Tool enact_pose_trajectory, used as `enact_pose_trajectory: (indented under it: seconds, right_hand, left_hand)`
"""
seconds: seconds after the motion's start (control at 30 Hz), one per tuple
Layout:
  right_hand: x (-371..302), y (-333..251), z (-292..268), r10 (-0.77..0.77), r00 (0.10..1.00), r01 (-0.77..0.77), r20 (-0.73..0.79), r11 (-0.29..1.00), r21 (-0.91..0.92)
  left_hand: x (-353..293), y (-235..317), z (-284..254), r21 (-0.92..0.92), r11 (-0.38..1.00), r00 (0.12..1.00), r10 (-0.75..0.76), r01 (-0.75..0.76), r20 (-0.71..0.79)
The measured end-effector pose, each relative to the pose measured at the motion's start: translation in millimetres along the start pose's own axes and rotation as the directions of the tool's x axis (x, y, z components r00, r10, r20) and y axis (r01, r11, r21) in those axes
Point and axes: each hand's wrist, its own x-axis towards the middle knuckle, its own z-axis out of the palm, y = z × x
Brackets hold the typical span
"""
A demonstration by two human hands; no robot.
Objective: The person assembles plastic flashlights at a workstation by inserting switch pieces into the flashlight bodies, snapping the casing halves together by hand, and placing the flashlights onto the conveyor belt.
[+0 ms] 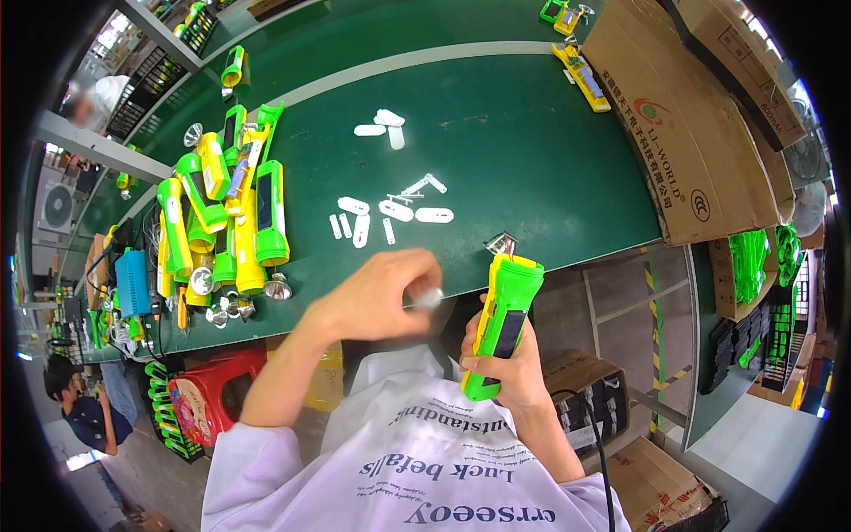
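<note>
Gripping a green and yellow flashlight (503, 324) by its lower end, the right hand (510, 363) has its fingers wrapped tight around the body, and the torch stands nearly upright, tilted a little, just off the near edge of the green worktable (532, 151). Its open top, where a bit of wiring shows, sits right below a small silver reflector (500, 242) resting at the table's edge. The left hand (377, 297) hovers over that same edge, just beside the torch; its fingers are curled inward and pinch something small and pale (429, 297), too blurred for me to tell what it is. Farther back on the table, small white plastic pieces (390, 211) lie scattered in two loose groups, well apart from both hands. Off to the person's left, a heap of green and yellow flashlight bodies (222, 213) is piled up, with several silver reflectors (226, 306) loose along its near side. On the right a large cardboard box (683, 124) lies on the table, and one more yellow flashlight part (582, 78) rests just beside its far corner. A red plastic stool (217, 390) stands under the table on the left.
</note>
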Motion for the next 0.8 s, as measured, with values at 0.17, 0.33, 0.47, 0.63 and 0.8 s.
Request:
enact_pose_trajectory:
  seconds: [0.17,0.33,0.47,0.63,0.8]
  right_hand:
    - [0,-3,5,0.039,0.999,-0.039,-0.003,0.998,-0.056]
    - [3,-3,8,0.009,1.0,-0.011,-0.013,0.995,-0.099]
    - [6,-2,8,-0.001,1.0,-0.002,-0.021,0.992,-0.126]
    - [6,5,11,-0.085,0.994,0.066,-0.069,0.969,-0.238]
    - [6,3,11,-0.098,0.993,0.077,-0.071,0.964,-0.254]
  left_hand:
    - [-7,15,36,-0.798,0.6,0.992,-0.064,-0.051,-0.112]
    - [-1,21,46,-0.807,0.591,0.978,-0.158,-0.018,-0.138]
    - [-3,23,44,-0.824,0.566,0.974,-0.195,0.015,-0.116]
    - [-2,25,47,-0.712,0.701,0.947,-0.253,0.04,-0.196]
    - [-4,29,47,-0.752,0.654,0.938,-0.305,0.082,-0.163]
